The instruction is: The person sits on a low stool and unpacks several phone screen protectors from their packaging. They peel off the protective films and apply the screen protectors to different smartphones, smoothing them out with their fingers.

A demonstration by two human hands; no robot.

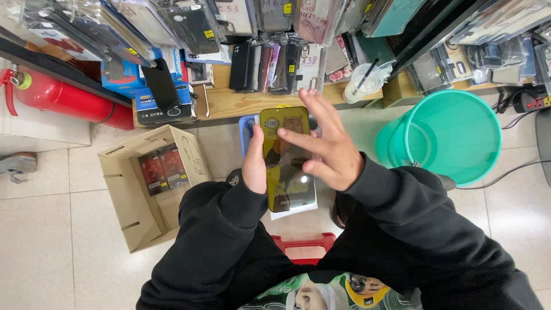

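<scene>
The person sits low, both arms in black sleeves, and holds a flat dark sheet of glass (287, 158), shaped like a phone screen and with a yellow border, in front of the body. The left hand (254, 163) grips the sheet at its left long edge; the thumb lies on the face of the glass, and the other fingers are behind it, so I cannot see them. The right hand (326, 150) is spread over the right side of the sheet. Its index finger presses flat across the upper part of the glass, and the other fingers stand loose and apart, not closed on anything. Whether the thumb of this hand touches the sheet is not clear from here; it seems to rest near the right edge.

Just under the lower end of the glass lies a white flat packet (298, 208), partly hidden by the sheet. Behind the top of the sheet stands a blue plastic basket (247, 133) on the floor. To the right of the right hand, well apart, is a green plastic bucket (459, 138). To the left of the left hand, a cardboard box (138, 195) stands open on the tiled floor, with two dark small packs inside. Below the hands, between the knees, a red plastic stool (304, 244) shows its edge. Farther away, a wooden shelf (241, 103) carries many phone cases, and a red fire extinguisher (69, 97) lies at the far left.
</scene>
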